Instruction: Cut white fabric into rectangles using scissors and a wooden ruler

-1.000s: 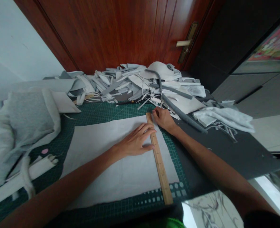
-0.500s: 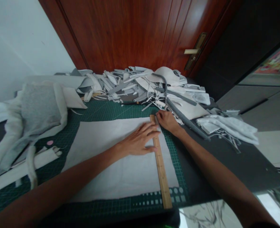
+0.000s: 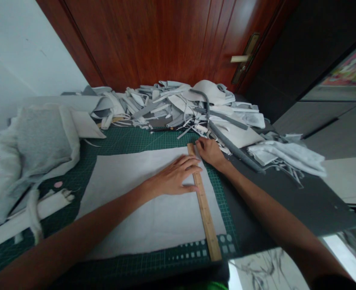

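Observation:
A sheet of pale grey fabric (image 3: 144,205) lies flat on a green cutting mat (image 3: 126,143). A long wooden ruler (image 3: 206,217) runs along the fabric's right edge, from front to back. My left hand (image 3: 174,177) lies flat with spread fingers on the fabric, its fingertips pressing on the ruler. My right hand (image 3: 208,151) is at the ruler's far end, fingers curled close together against the fabric edge. What they pinch, if anything, is hidden.
A heap of grey and white fabric scraps (image 3: 181,106) lies behind the mat, with a dark grey tube-like strip (image 3: 229,143) across it. Folded grey cloth (image 3: 36,141) sits at left. A wooden door (image 3: 166,40) stands behind. Dark board (image 3: 286,193) covers the table's right.
Both hands and the ruler keep their places; only the head camera has shifted slightly.

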The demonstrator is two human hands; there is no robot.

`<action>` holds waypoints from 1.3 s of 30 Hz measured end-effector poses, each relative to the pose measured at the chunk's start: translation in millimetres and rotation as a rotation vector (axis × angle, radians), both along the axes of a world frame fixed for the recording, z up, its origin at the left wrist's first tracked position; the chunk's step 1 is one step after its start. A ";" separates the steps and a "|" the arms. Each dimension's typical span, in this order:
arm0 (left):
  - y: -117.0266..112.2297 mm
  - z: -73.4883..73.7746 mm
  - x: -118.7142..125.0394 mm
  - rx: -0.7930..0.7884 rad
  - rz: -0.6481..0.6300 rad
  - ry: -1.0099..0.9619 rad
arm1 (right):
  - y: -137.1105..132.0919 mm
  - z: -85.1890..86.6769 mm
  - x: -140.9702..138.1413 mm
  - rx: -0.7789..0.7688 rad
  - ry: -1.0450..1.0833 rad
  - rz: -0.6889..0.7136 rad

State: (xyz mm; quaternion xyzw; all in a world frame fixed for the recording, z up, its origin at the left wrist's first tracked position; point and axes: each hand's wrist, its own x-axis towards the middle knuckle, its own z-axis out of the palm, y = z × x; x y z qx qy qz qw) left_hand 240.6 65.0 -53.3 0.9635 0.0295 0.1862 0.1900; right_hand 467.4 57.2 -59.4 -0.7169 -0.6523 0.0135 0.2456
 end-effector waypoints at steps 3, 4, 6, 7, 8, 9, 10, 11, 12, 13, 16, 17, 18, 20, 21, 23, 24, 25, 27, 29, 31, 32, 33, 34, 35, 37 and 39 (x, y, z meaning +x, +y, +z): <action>18.5 3.4 -5.0 0.009 -0.073 0.038 | -3.9 -2.4 -2.5 0.017 0.007 -0.007; 24.7 5.0 -6.9 0.008 -0.089 0.057 | -4.6 -3.2 -2.9 0.023 0.014 -0.005; 34.8 8.4 -10.8 0.001 -0.102 0.095 | -5.3 -4.2 -3.1 0.037 0.034 0.002; 38.2 10.0 -12.7 -0.006 -0.104 0.114 | -5.3 -4.1 -3.0 0.046 0.047 0.007; 40.6 11.5 -14.6 -0.011 -0.107 0.134 | -5.4 -3.4 -2.8 0.057 0.062 0.014; 42.0 12.7 -16.6 -0.011 -0.112 0.152 | -5.8 -2.1 -2.7 0.068 0.080 0.024; 42.8 13.8 -19.0 -0.008 -0.115 0.167 | -6.5 -0.3 -3.0 0.081 0.099 0.039; 43.2 14.9 -21.7 -0.004 -0.116 0.179 | -7.7 2.0 -4.1 0.095 0.122 0.060; 43.4 15.8 -25.1 0.002 -0.116 0.187 | -9.5 4.3 -6.2 0.110 0.147 0.089; 43.6 16.9 -29.3 0.008 -0.118 0.191 | -11.8 6.5 -9.7 0.122 0.174 0.128; 43.9 20.9 -46.9 0.015 -0.119 0.197 | -21.3 9.8 -28.8 0.126 0.271 0.287; 43.9 22.5 -54.4 0.014 -0.119 0.205 | -24.6 9.4 -36.9 0.115 0.303 0.346; 43.6 24.1 -62.7 0.009 -0.117 0.216 | -27.6 8.5 -44.9 0.100 0.333 0.401; 42.7 26.8 -80.8 -0.017 -0.099 0.243 | -31.9 6.2 -57.6 0.072 0.379 0.487; 42.0 27.7 -90.4 -0.034 -0.087 0.254 | -32.9 5.2 -61.6 0.064 0.397 0.512; 40.3 28.2 -109.1 -0.063 -0.067 0.252 | -33.1 4.2 -64.9 0.066 0.425 0.524; 39.3 28.0 -117.8 -0.073 -0.059 0.242 | -32.7 4.1 -64.9 0.070 0.434 0.519; 38.4 27.4 -125.6 -0.081 -0.051 0.229 | -32.2 4.2 -64.4 0.073 0.439 0.516; 36.4 26.2 -138.0 -0.083 -0.040 0.192 | -32.1 4.5 -63.2 0.068 0.435 0.521; 34.4 25.2 -145.5 -0.071 -0.033 0.158 | -33.6 4.7 -63.1 0.053 0.417 0.539; 32.9 24.7 -149.2 -0.057 -0.032 0.125 | -35.9 4.5 -63.5 0.042 0.395 0.549; 32.6 24.7 -150.1 -0.053 -0.032 0.115 | -37.0 4.2 -63.7 0.039 0.385 0.550; 32.9 24.8 -150.7 -0.050 -0.030 0.111 | -38.1 3.7 -63.9 0.038 0.375 0.550; 34.0 24.9 -151.2 -0.049 -0.027 0.110 | -38.9 3.2 -63.9 0.036 0.364 0.548; 35.9 25.0 -151.6 -0.047 -0.024 0.113 | -39.6 2.6 -63.9 0.034 0.353 0.547; 41.8 24.9 -152.6 -0.043 -0.014 0.130 | -40.5 1.6 -63.9 0.028 0.332 0.545; 48.9 23.9 -153.4 -0.032 -0.005 0.150 | -40.9 1.1 -63.9 0.022 0.317 0.538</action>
